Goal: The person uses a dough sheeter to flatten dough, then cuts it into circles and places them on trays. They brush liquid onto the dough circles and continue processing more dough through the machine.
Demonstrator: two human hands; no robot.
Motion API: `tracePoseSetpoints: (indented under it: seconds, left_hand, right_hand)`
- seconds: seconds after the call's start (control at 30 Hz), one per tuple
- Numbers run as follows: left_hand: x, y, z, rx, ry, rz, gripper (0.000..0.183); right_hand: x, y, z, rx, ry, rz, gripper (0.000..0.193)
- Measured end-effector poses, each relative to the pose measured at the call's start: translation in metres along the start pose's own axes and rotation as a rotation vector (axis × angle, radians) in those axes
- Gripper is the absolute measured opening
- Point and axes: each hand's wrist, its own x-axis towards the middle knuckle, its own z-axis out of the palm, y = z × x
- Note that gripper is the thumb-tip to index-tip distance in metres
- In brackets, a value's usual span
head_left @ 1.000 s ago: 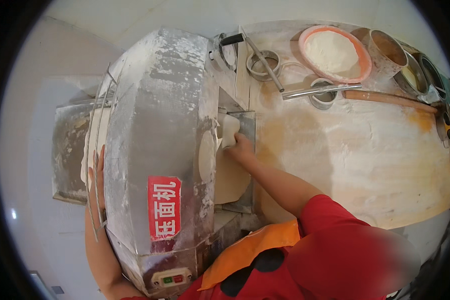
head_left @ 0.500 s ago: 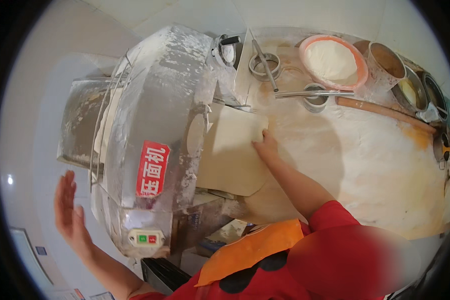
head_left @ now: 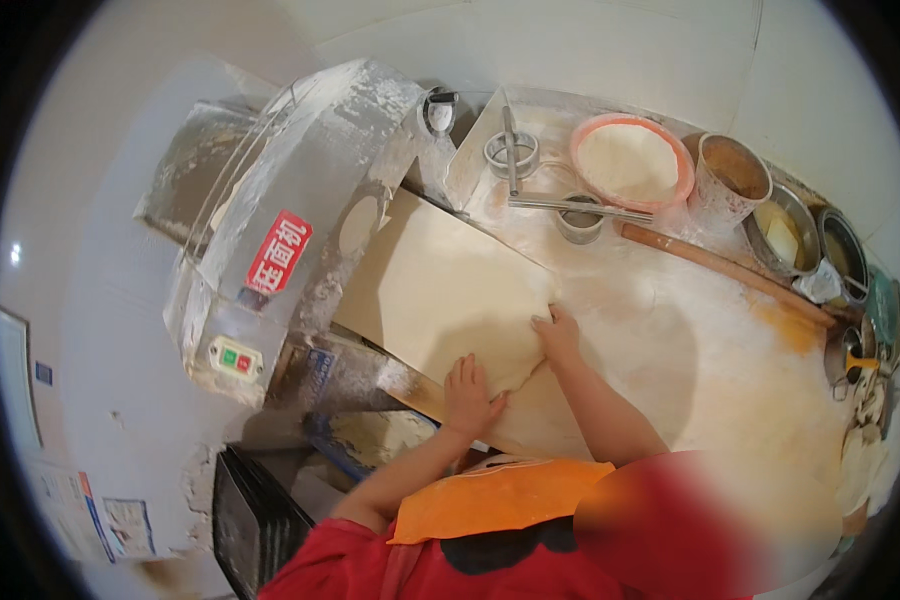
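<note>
Floured worktop (head_left: 690,370) with dough sheet (head_left: 460,300), rolling pin (head_left: 720,270), flour bowl (head_left: 630,160).

Left hand (head_left: 467,395) flat on the near edge of a pale dough sheet (head_left: 450,290), fingers (head_left: 462,367) spread. Right hand (head_left: 557,335) pressed on the same sheet's right edge, just beside the left. Sheet stretched from a flour-dusted metal dough-rolling machine (head_left: 290,220) onto a floured desk (head_left: 690,360). Further back on the desk: orange bowl of flour (head_left: 630,160), long wooden rolling pin (head_left: 720,270), round metal cutters (head_left: 511,155), several metal pots (head_left: 785,225).
</note>
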Motion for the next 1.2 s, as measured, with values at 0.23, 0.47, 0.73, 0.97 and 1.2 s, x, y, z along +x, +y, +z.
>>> tracePoseSetpoints:
  seconds: [0.23,0.47,0.73,0.97,1.2]
  left_hand:
    - [0.018,0.070,-0.027,-0.039,-0.608,0.221,0.019]
    - [0.031,0.095,-0.057,-0.818,-0.488,0.124,0.019]
    - [0.039,-0.089,-0.089,-1.827,0.431,-0.813,0.020]
    - [-0.007,-0.050,-0.036,-0.160,0.068,-0.203,0.062]
    - [0.023,-0.050,-0.056,-0.279,-0.448,-0.054,0.030]
  right_hand:
    - [-0.029,0.045,-0.106,-0.061,0.041,-0.013,0.040]
    - [-0.036,-0.018,-0.172,-0.147,0.353,-0.223,0.040]
    - [0.044,-0.158,0.000,-0.304,-0.026,-0.600,0.051]
    - [0.061,-0.086,0.071,-0.641,0.176,-0.103,0.058]
    - [0.002,-0.100,-0.015,0.377,-0.096,0.025,0.058]
